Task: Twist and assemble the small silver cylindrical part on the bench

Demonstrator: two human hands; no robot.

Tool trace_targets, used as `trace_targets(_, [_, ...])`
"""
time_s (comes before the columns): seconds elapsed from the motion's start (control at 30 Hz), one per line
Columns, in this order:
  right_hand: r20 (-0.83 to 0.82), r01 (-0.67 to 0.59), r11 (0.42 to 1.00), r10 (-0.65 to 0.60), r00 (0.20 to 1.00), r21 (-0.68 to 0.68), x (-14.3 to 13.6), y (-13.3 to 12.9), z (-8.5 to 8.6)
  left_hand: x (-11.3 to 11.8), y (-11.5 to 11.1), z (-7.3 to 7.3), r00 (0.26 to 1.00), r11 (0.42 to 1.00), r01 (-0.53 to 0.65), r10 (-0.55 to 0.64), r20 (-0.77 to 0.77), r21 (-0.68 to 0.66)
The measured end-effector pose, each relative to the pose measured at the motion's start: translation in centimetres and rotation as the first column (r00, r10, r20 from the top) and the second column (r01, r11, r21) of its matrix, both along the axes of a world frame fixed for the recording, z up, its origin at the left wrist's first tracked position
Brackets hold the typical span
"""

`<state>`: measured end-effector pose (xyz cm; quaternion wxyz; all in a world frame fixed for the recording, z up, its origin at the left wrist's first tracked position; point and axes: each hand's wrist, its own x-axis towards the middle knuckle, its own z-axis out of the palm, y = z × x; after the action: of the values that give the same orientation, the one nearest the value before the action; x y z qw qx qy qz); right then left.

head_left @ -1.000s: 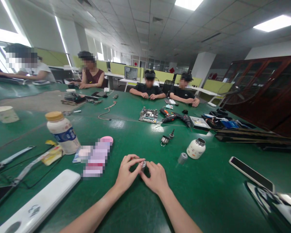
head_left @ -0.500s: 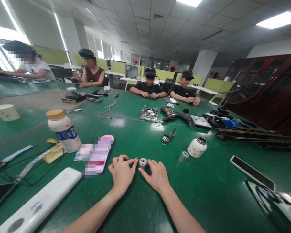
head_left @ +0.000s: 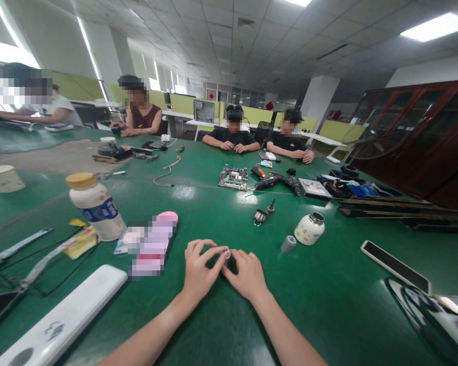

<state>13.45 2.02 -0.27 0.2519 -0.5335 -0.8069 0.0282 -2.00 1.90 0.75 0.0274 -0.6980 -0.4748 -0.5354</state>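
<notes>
Left hand [head_left: 200,269] and right hand [head_left: 248,274] are pinching a metal cylinder [head_left: 228,252] between them at the green table [head_left: 229,325]; left is apparently working its top. Next move is likely calling for steady right-hand support.

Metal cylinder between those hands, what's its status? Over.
Left hand and right hand holding metal cylinder. Cylinder mostly hidden. Grey cylinder apart, to the right.

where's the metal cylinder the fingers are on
In the head view, the metal cylinder is just below centre, between the left hand and right hand, left of the white bottle.
</notes>
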Motion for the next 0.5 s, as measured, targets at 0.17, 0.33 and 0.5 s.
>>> trace_targets(0.17, [-0.002, -0.005, 1.000, 0.005, 1.000, 0.009, -0.01, 0.01, 0.04, -0.14, 0.21, -0.11, 1.000, 0.999, -0.005, 0.006, 0.011, -0.033])
trace_targets(0.33, [0.012, -0.007, 0.999, 0.006, 1.000, 0.040, 0.02, 0.04, 0.10, -0.06, 0.23, 0.02, 1.000, 0.992, 0.010, -0.010, 0.005, -0.128])
trace_targets(0.5, [-0.001, -0.012, 1.000, 0.012, 1.000, 0.016, 0.09, 0.01, 0.26, -0.05, 0.15, 0.33, 0.998, 0.972, 0.062, -0.058, 0.021, -0.225])
